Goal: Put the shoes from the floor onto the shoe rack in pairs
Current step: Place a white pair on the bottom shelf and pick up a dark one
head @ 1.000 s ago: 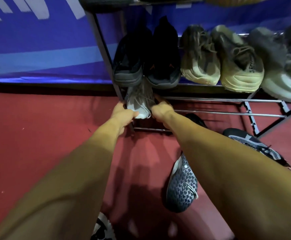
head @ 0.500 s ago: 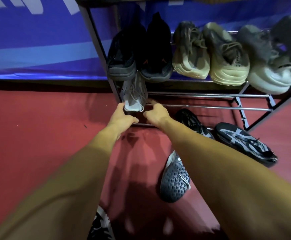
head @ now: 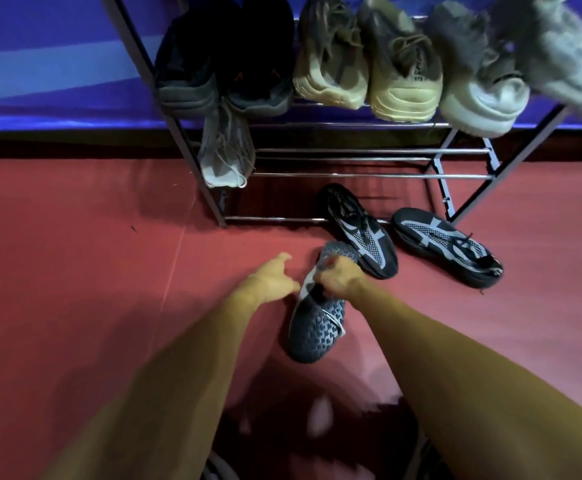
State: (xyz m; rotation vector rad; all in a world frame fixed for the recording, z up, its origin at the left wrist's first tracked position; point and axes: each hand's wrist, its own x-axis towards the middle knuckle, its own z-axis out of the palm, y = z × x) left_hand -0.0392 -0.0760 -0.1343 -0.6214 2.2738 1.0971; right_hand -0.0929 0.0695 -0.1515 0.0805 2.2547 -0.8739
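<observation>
A grey shoe stands alone at the left end of the shoe rack's lower shelf. On the red floor a grey shoe lies sole up, and my right hand grips its upper edge. My left hand hovers just left of that shoe, fingers loosely spread, holding nothing. Two black-and-grey knit shoes lie on the floor in front of the rack, to the right of my hands.
The shelf above holds a black pair, a tan pair and a pale grey pair. A blue banner hangs behind the rack. Another shoe peeks in at the bottom edge.
Both hands left the grey shoe on the lower shelf and drew back to the floor. My right hand took hold of the sole-up grey shoe. The view tilted down.
</observation>
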